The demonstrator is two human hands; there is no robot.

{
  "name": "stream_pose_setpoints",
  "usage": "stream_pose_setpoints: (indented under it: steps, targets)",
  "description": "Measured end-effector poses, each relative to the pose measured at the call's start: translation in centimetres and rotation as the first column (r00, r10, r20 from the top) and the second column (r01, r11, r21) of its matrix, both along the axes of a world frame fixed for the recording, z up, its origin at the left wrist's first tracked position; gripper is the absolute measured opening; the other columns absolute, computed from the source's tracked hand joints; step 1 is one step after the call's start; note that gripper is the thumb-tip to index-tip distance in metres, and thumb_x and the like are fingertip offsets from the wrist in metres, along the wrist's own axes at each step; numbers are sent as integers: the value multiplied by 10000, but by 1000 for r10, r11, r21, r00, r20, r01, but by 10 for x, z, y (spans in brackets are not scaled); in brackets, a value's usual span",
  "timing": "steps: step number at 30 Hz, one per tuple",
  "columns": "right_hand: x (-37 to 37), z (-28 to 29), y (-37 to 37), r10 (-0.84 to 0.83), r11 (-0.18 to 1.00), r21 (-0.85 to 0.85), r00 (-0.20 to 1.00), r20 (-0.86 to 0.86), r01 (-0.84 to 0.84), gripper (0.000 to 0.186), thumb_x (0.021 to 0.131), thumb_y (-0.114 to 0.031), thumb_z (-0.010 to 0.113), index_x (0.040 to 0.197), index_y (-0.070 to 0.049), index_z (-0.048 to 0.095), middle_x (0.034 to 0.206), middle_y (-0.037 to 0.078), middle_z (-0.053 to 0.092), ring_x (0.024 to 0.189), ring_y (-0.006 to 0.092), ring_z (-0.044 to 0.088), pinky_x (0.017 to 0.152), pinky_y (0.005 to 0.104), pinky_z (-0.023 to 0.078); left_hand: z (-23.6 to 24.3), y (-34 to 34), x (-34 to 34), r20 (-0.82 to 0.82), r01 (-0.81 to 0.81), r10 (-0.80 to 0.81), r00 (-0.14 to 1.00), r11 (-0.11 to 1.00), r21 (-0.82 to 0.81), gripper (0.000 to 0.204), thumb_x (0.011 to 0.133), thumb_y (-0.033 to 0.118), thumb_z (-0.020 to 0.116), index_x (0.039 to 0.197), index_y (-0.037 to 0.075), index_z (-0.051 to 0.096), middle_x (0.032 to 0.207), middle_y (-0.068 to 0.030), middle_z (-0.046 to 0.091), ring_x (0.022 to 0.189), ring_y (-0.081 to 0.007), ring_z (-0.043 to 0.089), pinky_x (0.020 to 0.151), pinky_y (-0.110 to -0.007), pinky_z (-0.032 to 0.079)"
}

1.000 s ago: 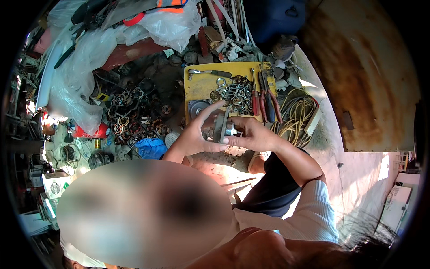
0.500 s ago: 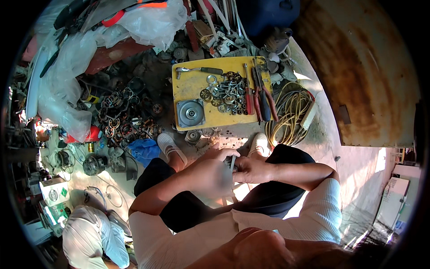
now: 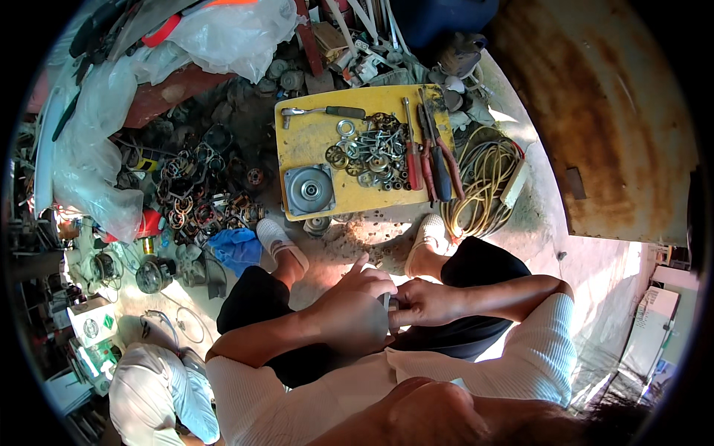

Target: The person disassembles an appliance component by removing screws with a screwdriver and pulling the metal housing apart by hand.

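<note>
Over my lap, my left hand [image 3: 355, 301] and my right hand [image 3: 425, 300] meet around a small grey metal part [image 3: 387, 302]. Most of that part is hidden by my fingers, so its kind does not show. The left hand's fingers curl over it with the index finger raised, and its lower part is blurred. From the other side my right hand pinches it. Beyond my feet stands a low yellow table [image 3: 297, 149]. On it lie a square grey metal motor cover [image 3: 309, 189], a ratchet wrench [image 3: 324, 111], and a heap of bolts, washers and bearings [image 3: 378, 152].
Screwdrivers [image 3: 412, 160] and pliers [image 3: 439, 156] lie at the table's right side. Coiled yellow cable [image 3: 480, 178] rests on the floor beyond them. At left are piled metal rings [image 3: 197, 193], a blue cloth [image 3: 236, 250] and a seated person [image 3: 152, 386]. A rusty sheet [image 3: 602, 126] stands at right.
Both hands have come down slightly closer to my body, still around the grey part. The view has shifted a little, and the table appears slightly larger.
</note>
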State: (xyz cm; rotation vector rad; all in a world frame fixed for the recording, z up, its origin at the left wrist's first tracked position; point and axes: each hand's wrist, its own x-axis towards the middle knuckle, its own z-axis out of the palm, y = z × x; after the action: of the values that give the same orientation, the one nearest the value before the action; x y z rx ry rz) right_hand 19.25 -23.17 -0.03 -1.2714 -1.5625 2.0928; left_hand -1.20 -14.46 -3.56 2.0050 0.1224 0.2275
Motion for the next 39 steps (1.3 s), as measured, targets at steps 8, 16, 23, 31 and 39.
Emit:
stream_pose_setpoints:
  steps: [8,16,23,31,39]
  targets:
    - [-4,-11,-14,-10,951,302,969,247,-68,400,868,-412,644,985,-30,648,805,193,661,735,339,654,688,399,512,3,0,0,-57,40,-31,998,985,168,572,697,361,795,1118,25,602,1012,-127,609,1143,-277,554,1166,-626,165]
    - [1,-14,-10,-47,996,-74,993,-109,39,355,903,-357,589,924,-6,643,745,129,651,696,236,649,639,368,508,12,3,3,72,18,-24,997,997,77,567,679,333,811,1089,59,533,1001,-113,584,1057,-291,578,1123,-678,185]
    - [1,-1,-9,-43,987,155,998,41,36,426,849,-439,659,913,-18,642,748,132,662,687,269,669,625,379,522,12,1,2,112,2,-16,994,992,127,436,755,220,739,1107,75,525,983,-103,584,1040,-285,594,1132,-668,199]
    - [7,3,-18,-128,856,515,986,107,55,254,804,-211,746,926,-9,652,704,90,642,577,215,619,542,331,496,6,13,-7,93,-64,45,995,974,219,684,691,326,842,1189,65,453,1026,-98,545,1018,-284,593,1146,-637,185]
    - [33,-9,-5,-446,891,122,894,50,438,527,922,-320,708,1256,24,488,933,44,595,886,126,564,798,282,475,8,44,-19,112,-277,261,959,947,164,953,622,333,899,1352,39,361,1150,-136,566,1061,-292,600,1164,-558,201]
